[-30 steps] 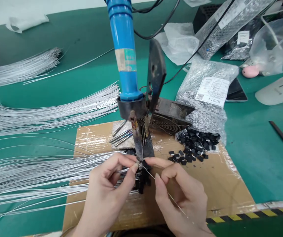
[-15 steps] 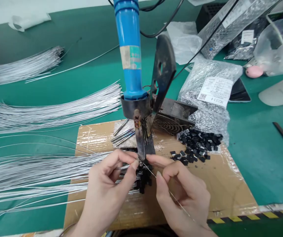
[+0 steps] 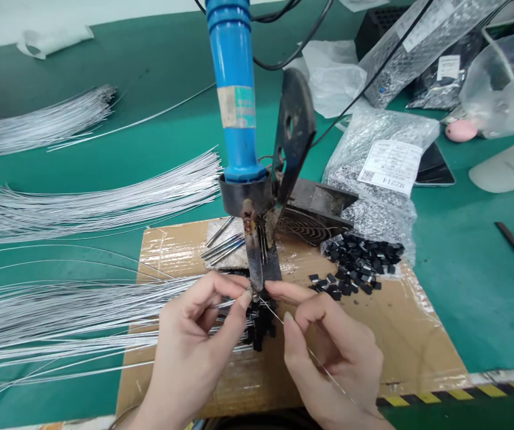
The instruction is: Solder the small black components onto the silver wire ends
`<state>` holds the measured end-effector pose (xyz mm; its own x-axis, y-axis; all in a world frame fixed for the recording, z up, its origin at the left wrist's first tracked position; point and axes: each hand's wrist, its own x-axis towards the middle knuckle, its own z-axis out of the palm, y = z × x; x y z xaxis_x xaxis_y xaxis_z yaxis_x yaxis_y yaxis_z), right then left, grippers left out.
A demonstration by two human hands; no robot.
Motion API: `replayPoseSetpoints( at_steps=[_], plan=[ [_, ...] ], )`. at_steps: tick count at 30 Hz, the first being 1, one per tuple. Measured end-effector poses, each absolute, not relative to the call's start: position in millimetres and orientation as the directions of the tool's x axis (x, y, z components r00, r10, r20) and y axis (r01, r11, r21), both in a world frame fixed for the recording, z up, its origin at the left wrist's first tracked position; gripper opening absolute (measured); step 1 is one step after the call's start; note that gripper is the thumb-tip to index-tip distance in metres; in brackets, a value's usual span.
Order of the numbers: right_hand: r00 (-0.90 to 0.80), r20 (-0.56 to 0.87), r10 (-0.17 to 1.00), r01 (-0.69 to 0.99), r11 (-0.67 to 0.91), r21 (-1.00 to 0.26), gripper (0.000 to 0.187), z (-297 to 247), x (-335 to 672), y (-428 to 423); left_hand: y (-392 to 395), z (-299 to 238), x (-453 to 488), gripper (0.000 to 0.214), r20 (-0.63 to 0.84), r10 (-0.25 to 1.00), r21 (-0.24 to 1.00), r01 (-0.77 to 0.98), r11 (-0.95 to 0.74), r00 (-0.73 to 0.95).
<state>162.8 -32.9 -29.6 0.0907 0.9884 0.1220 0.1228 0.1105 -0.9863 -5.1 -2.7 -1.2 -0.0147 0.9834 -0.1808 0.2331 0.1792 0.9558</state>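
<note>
A blue-handled soldering iron [image 3: 237,107] stands upright in a dark metal holder, its tip [image 3: 254,257] pointing down between my hands. My left hand [image 3: 207,328] is closed in a pinch of thumb and index finger right at the tip; the small piece between them is mostly hidden. My right hand [image 3: 332,352] is closed round a thin silvery wire [image 3: 317,361], which runs from the tip down to the lower right. Its index fingertip lies just right of the tip. Beneath the fingertips sits a cluster of small black pieces [image 3: 260,328], with thin wires reaching it from the left.
Bundles of silvery wires [image 3: 104,197] lie on the green mat at left. Loose black pieces [image 3: 359,263] spill from a bubble-wrap bag [image 3: 382,155] onto the cardboard [image 3: 409,340]. A dark fan-like unit [image 3: 319,209] and metal rods [image 3: 225,248] stand behind the tip.
Both hands stay at the soldering tip with almost the same grip. The view has shifted very slightly; nothing else visibly moves.
</note>
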Motion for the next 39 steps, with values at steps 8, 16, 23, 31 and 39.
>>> replayPoseSetpoints(
  at_steps=[8, 16, 23, 31, 39],
  plan=[
    [0.095, 0.102, 0.99, 0.126, 0.089, -0.988, 0.02, -29.4, 161.4, -33.4, -2.9, -3.2, -4.7, 0.015, -0.185, 0.982, 0.958, 0.219, 0.187, -0.028],
    [0.104, 0.146, 0.984, 0.16, 0.129, -0.979, 0.02, -29.4, 160.9, -32.2, -4.2, -4.6, -4.6, 0.014, -0.176, 0.984, 0.956, 0.231, 0.18, -0.04],
    [0.076, 0.235, 0.969, 0.241, 0.211, -0.947, 0.021, -30.5, 162.8, -31.8, -2.8, -3.1, -2.0, 0.013, -0.181, 0.982, 0.956, 0.224, 0.19, -0.063],
    [0.147, 0.246, 0.958, 0.259, 0.203, -0.944, 0.02, -28.1, 155.4, -33.5, -3.9, 0.3, 0.5, 0.013, -0.195, 0.978, 0.953, 0.222, 0.207, -0.075],
    [0.111, 0.248, 0.962, 0.265, 0.211, -0.941, 0.019, -29.0, 159.4, -33.2, -6.0, 0.6, 2.2, 0.012, -0.217, 0.969, 0.953, 0.188, 0.237, -0.119]
  ],
)
